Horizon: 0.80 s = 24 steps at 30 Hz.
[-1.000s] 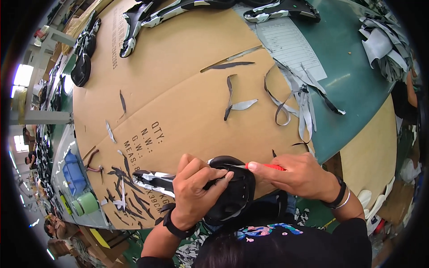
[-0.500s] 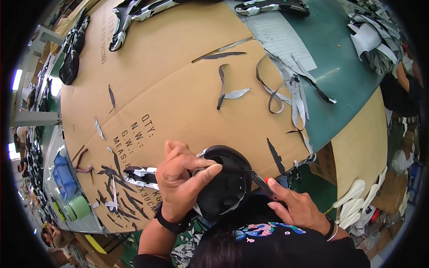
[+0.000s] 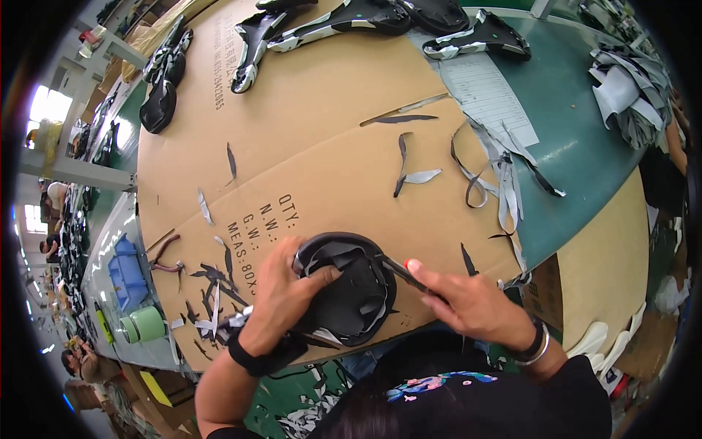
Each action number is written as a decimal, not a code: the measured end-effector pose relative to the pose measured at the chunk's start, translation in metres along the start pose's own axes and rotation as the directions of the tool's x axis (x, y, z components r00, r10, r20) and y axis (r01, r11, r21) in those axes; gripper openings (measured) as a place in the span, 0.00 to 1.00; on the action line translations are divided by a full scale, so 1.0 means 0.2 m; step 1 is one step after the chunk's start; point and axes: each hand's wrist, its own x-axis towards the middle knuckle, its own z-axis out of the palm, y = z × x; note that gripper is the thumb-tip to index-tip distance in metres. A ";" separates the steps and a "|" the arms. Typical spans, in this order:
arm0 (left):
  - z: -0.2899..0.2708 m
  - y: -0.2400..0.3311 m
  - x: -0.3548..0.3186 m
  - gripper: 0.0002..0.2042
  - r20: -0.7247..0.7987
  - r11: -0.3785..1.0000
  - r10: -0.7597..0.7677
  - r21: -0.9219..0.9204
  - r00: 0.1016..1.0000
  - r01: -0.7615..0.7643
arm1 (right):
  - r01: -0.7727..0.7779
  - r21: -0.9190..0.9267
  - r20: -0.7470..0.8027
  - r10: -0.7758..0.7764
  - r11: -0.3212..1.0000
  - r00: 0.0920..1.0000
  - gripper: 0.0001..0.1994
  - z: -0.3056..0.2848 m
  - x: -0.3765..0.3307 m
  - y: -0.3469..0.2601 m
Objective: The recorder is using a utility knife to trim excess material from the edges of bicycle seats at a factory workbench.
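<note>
My left hand (image 3: 281,296) grips the near-left edge of a black bicycle saddle (image 3: 358,293), its thumb pressed inside the hollow underside. The saddle is tilted so this underside faces up, and loose black cover material shows within its rim. In my right hand (image 3: 468,300) is a utility knife (image 3: 413,276) with a red part near the thumb. Its blade end meets the saddle's rim at the upper right; whether it cuts in cannot be made out. My left hand and wrist cover the saddle's left end.
Cardboard (image 3: 241,168) covers much of the green table (image 3: 556,95). Dark trimmings (image 3: 212,293) lie at left beside pliers (image 3: 167,256), a blue bin (image 3: 128,274) and a green jar (image 3: 144,324). More saddles (image 3: 344,25) lie along the far edge; fabric pieces (image 3: 629,95) are heaped far right.
My left fingers have gone from a pinch above the saddle to gripping its edge. The saddle has turned and its open underside shows more. The knife has moved to the upper rim.
</note>
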 end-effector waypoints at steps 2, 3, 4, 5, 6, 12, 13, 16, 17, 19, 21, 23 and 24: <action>0.01 0.04 -0.03 0.19 -0.030 0.997 -0.044 0.063 0.999 0.046 | -0.008 0.102 -0.022 0.011 0.995 1.000 0.28 0.05 -0.05 0.02; 0.02 0.04 -0.07 0.19 -0.035 0.996 -0.051 0.071 0.998 0.053 | -0.006 0.110 -0.011 0.007 0.994 1.000 0.29 0.06 -0.07 0.01; 0.04 0.04 -0.10 0.18 -0.097 0.998 -0.064 -0.035 0.993 0.061 | -0.003 0.121 -0.009 0.004 0.993 1.000 0.29 0.08 -0.08 0.00; 0.05 0.03 -0.14 0.17 -0.156 0.988 -0.084 -0.141 0.984 0.062 | 0.019 0.174 -0.041 -0.012 0.984 0.999 0.30 0.10 -0.09 -0.01; 0.06 0.03 -0.16 0.17 -0.152 0.989 -0.086 -0.136 0.985 0.065 | 0.036 0.223 -0.078 -0.019 0.974 0.997 0.30 0.12 -0.10 -0.01; 0.17 -0.04 -0.30 0.16 -0.321 0.913 -0.234 -0.398 0.918 0.094 | -0.018 0.211 -0.055 0.030 0.977 0.998 0.33 0.21 -0.24 -0.03; 0.20 -0.07 -0.32 0.15 -0.357 0.891 -0.240 -0.450 0.903 0.059 | -0.014 0.213 -0.053 0.026 0.977 0.998 0.33 0.23 -0.26 -0.04; 0.29 -0.09 -0.42 0.14 -0.451 0.855 -0.243 -0.517 0.859 -0.030 | -0.050 0.269 -0.029 0.060 0.962 0.998 0.33 0.26 -0.32 -0.06; 0.32 -0.13 -0.46 0.15 -0.477 0.853 -0.252 -0.521 0.842 -0.040 | -0.074 0.303 0.000 0.078 0.950 0.997 0.33 0.25 -0.34 -0.07; 0.38 -0.12 -0.53 0.16 -0.485 0.798 -0.305 -0.599 0.820 -0.058 | -0.139 0.336 0.078 0.119 0.932 0.990 0.31 0.22 -0.37 -0.10; 0.36 -0.10 -0.58 0.21 -0.374 0.653 -0.411 -0.757 0.831 -0.018 | -0.068 0.302 0.054 0.054 0.951 0.997 0.31 0.19 -0.36 -0.09; 0.31 -0.06 -0.60 0.22 -0.334 0.692 -0.292 -0.721 0.896 -0.043 | -0.005 0.261 0.055 -0.010 0.965 0.998 0.30 0.13 -0.28 -0.07; 0.28 -0.04 -0.60 0.23 -0.270 0.724 -0.167 -0.686 0.948 -0.068 | -0.008 0.243 0.092 -0.015 0.970 0.996 0.29 0.09 -0.22 -0.07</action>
